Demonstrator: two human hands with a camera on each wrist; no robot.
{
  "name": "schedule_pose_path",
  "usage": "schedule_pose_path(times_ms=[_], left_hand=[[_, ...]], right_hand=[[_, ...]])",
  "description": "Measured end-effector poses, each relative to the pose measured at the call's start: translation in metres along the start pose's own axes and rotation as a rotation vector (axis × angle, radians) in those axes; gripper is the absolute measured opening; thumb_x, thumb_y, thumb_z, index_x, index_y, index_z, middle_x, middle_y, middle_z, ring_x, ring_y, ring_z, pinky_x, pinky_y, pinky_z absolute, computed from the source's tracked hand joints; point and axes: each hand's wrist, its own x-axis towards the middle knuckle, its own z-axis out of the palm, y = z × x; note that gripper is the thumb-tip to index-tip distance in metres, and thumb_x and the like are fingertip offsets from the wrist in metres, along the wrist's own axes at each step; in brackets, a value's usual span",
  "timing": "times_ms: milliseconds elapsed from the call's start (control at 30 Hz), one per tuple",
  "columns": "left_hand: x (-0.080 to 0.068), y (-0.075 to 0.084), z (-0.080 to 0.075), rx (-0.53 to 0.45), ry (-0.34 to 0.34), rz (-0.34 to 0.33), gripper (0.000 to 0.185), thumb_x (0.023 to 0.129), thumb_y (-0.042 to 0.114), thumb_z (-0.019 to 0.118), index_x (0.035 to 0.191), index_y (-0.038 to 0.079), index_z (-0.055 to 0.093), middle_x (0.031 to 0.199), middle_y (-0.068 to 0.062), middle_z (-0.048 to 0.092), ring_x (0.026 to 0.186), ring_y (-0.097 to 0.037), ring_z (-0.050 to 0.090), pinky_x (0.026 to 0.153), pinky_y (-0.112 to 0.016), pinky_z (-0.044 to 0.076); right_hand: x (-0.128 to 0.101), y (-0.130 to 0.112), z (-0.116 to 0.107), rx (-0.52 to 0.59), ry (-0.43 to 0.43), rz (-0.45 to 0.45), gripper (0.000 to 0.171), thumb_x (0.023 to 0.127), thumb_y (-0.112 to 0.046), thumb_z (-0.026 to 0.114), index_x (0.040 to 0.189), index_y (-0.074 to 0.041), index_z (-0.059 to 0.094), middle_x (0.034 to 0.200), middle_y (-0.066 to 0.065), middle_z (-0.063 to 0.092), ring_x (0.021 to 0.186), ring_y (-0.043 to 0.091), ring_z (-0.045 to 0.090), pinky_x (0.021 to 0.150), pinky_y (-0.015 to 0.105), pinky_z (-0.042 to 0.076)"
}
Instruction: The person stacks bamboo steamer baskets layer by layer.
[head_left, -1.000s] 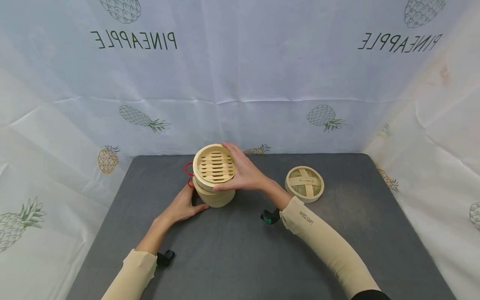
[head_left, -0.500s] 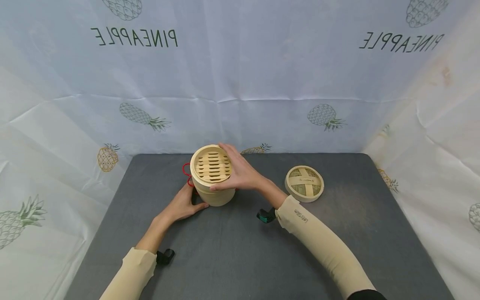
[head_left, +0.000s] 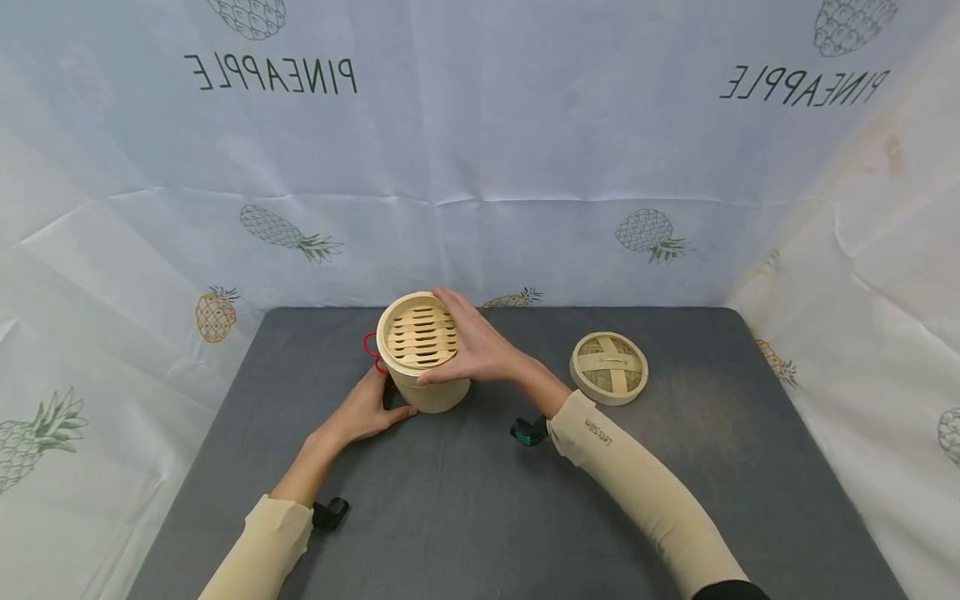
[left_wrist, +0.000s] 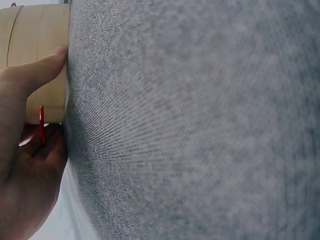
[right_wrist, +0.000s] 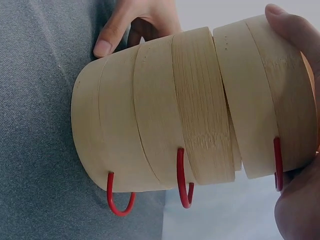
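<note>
Slat-floored bamboo basket, askew atop stacked baskets

Near the far edge of the table, left of its middle, the right hand covers the right side of the top basket. That basket and hand hide much of the lower baskets. The fingertips of the left hand are hidden behind them. The head view cuts off the table's near edge, its near corners and the left sleeve. Writing on the right sleeve is too small to read well. The left wrist view cuts off the baskets, and the table looks blurry. The right wrist view cuts off both hands.
</note>
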Motion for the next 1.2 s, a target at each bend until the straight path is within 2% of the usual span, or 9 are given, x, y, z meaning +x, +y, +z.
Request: schedule_pose_path(times_ms=[67,133,233,400,500,600,700,933,1200], left_hand=[[0.000,-0.013,0.006,0.024,0.013,0.015,0.109,0.089,0.052,0.088,0.172,0.021,0.024,0.148,-0.012,0.056,0.116,-0.022,0.065,0.095,-0.046,0.057],[0.001,-0.015,0.007,0.034,0.004,0.010,0.110,0.087,0.039,0.093,0.171,0.018,0.026,0.148,-0.013,0.056,0.116,-0.024,0.065,0.095,-0.048,0.058],[0.001,-0.013,0.007,0.034,0.010,0.015,0.109,0.086,0.039,0.093,0.170,0.016,0.028,0.149,-0.014,0.056,0.115,-0.024,0.065,0.095,-0.048,0.057],[0.001,-0.013,0.008,0.021,0.015,0.012,0.109,0.085,0.036,0.094,0.169,0.016,0.029,0.151,-0.012,0.055,0.116,-0.022,0.065,0.095,-0.047,0.057],[0.000,-0.013,0.008,0.006,0.034,0.046,0.108,0.086,0.039,0.094,0.169,0.015,0.029,0.147,-0.013,0.057,0.112,-0.021,0.065,0.091,-0.044,0.056],[0.000,-0.011,0.006,-0.018,0.054,0.078,0.107,0.086,0.041,0.093,0.168,0.012,0.031,0.141,-0.016,0.058,0.107,-0.024,0.065,0.088,-0.043,0.055],[0.000,-0.010,0.004,-0.025,0.055,0.075,0.107,0.087,0.045,0.092,0.169,0.013,0.031,0.141,-0.015,0.058,0.107,-0.022,0.064,0.088,-0.040,0.055],[0.000,0.002,-0.002,-0.049,0.063,0.095,0.104,0.086,0.042,0.093,0.167,0.011,0.035,0.144,-0.021,0.057,0.111,-0.029,0.064,0.089,-0.044,0.055],[-0.001,-0.007,0.004,-0.008,0.067,0.092,0.106,0.087,0.046,0.092,0.168,0.013,0.032,0.143,-0.016,0.057,0.110,-0.024,0.063,0.090,-0.041,0.054]], right_hand=[[0.001,0.001,0.000,0.002,-0.004,-0.001,0.135,0.075,-0.036,0.099,0.176,-0.015,0.012,0.177,0.017,0.024,0.159,0.034,0.038,0.125,0.062,0.040],[0.001,0.002,0.000,0.003,-0.009,0.001,0.134,0.076,-0.036,0.098,0.176,-0.016,0.011,0.178,0.017,0.023,0.159,0.034,0.037,0.125,0.062,0.039],[0.001,0.004,0.000,0.008,-0.016,0.010,0.135,0.076,-0.040,0.097,0.176,-0.017,0.010,0.178,0.017,0.022,0.160,0.034,0.036,0.126,0.063,0.038],[0.001,0.008,0.000,0.026,-0.031,0.033,0.138,0.074,-0.067,0.091,0.176,-0.019,0.012,0.179,0.014,0.021,0.160,0.033,0.036,0.126,0.063,0.038],[0.002,0.010,0.001,0.036,-0.038,0.040,0.143,0.069,-0.087,0.082,0.176,-0.020,0.013,0.178,0.013,0.021,0.159,0.033,0.037,0.126,0.062,0.039],[0.004,0.012,0.001,0.042,-0.046,0.047,0.147,0.066,-0.096,0.075,0.176,-0.021,0.013,0.178,0.013,0.022,0.158,0.033,0.038,0.125,0.062,0.039],[0.005,0.011,0.001,0.038,-0.058,0.056,0.142,0.070,-0.088,0.080,0.176,-0.021,0.013,0.177,0.013,0.022,0.157,0.033,0.039,0.124,0.062,0.040],[0.007,0.008,-0.002,0.023,-0.091,0.079,0.129,0.079,-0.048,0.092,0.175,-0.019,0.012,0.177,0.014,0.021,0.156,0.033,0.038,0.124,0.060,0.041],[0.006,0.006,-0.003,0.047,-0.092,0.082,0.126,0.080,-0.042,0.093,0.175,-0.020,0.014,0.174,0.013,0.024,0.152,0.032,0.041,0.123,0.060,0.042]])
